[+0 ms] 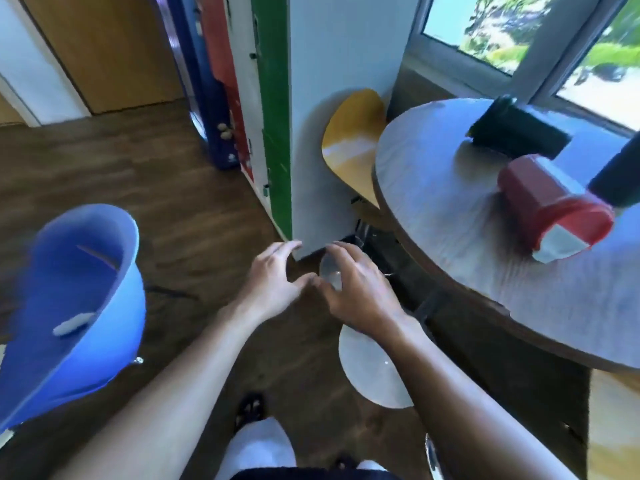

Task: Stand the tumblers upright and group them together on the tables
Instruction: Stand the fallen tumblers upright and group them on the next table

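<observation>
A blue chair (74, 306) stands at the left over the dark wood floor (166, 188), a yellow chair (353, 147) sits behind the round table (450, 216), and a white pillar (332, 98) rises between them, near both hands. The whole view is blurred, and a black tumbler (620, 174) on the table is cut off by the right edge (another black one (512, 129) lies near the window (540, 39)), while the red tumbler (554, 213) lies on its side on the table, its open mouth toward the camera. The left hand (273, 282) is open with fingers spread and holds nothing, and the right hand (356, 289) hangs beside it with loosely curved fingers over something pale and round, perhaps a part of the table base, though I cannot tell if it grips it.
</observation>
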{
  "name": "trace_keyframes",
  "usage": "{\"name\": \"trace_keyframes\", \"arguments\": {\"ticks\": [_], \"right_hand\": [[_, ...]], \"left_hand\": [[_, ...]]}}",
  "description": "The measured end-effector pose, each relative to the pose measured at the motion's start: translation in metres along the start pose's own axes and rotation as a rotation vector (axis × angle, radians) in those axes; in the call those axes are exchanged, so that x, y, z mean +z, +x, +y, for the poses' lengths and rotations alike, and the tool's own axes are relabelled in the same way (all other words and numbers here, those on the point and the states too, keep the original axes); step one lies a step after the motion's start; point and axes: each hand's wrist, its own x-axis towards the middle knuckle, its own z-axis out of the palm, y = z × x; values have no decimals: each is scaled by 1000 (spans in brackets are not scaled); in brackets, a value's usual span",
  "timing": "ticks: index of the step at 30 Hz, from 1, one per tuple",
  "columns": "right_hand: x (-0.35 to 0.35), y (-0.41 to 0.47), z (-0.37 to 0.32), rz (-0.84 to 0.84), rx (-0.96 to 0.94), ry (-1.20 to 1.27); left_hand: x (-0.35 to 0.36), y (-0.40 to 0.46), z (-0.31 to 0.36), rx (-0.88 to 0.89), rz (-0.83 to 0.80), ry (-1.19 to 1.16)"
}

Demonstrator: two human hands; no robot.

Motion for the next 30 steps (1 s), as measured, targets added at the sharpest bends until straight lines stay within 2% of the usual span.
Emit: {"name": "trace_keyframes", "arguments": {"ticks": [7, 15, 22, 30], "right_hand": [[-65, 63, -16, 325, 253, -33], [-130, 44, 15, 651, 576, -219], [-173, 21, 64, 725, 785, -285], [-182, -12, 82, 766, 877, -183]], "left_hand": [[-51, 126, 31, 370, -96, -77], [-49, 192, 118, 715, -240, -129], [-18, 224, 198, 874, -315, -133], [13, 273, 242, 924, -291, -116]]}}
